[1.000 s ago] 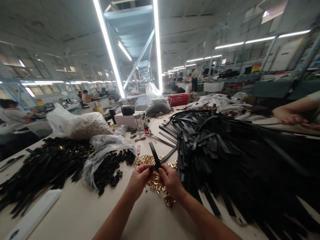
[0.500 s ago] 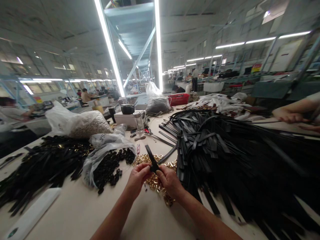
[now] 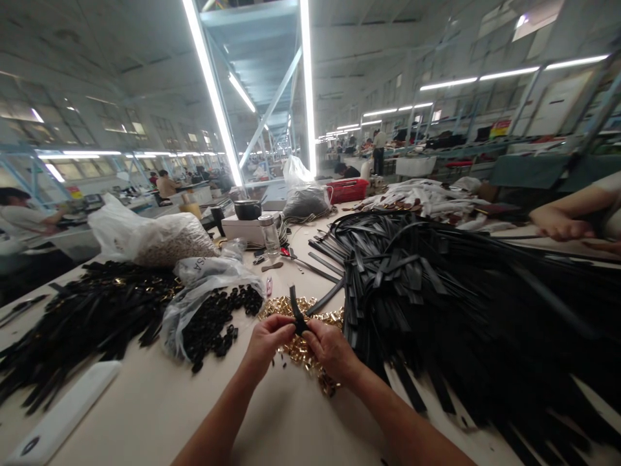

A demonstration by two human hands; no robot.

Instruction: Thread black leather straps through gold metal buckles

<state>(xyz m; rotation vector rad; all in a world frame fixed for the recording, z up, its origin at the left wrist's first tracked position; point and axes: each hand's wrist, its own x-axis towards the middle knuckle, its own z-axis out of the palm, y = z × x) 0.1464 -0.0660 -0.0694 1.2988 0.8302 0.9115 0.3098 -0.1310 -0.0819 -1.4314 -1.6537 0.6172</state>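
Between my two hands is a black strap (image 3: 294,303), its free end pointing up and away from me. My left hand (image 3: 268,338) pinches it from the left, and my right hand (image 3: 327,343) grips it from the right, the fingertips almost meeting. Whatever sits right at the fingertips is too dark to make out. Beneath and around the hands lies a pile of gold metal buckles (image 3: 310,369). Left of them, small black loops (image 3: 213,323) spill from a clear plastic bag (image 3: 182,291).
A big heap of black straps (image 3: 412,272) covers the right side; finished-looking black pieces (image 3: 92,317) lie left. A filled plastic bag (image 3: 169,239), a glass jar (image 3: 268,234) and a red basket (image 3: 347,189) stand behind. A co-worker's hand (image 3: 565,226) is at far right.
The strap's free end has swung more upright and shows shorter and bent. Both hands stay in nearly the same place, still closed on it.
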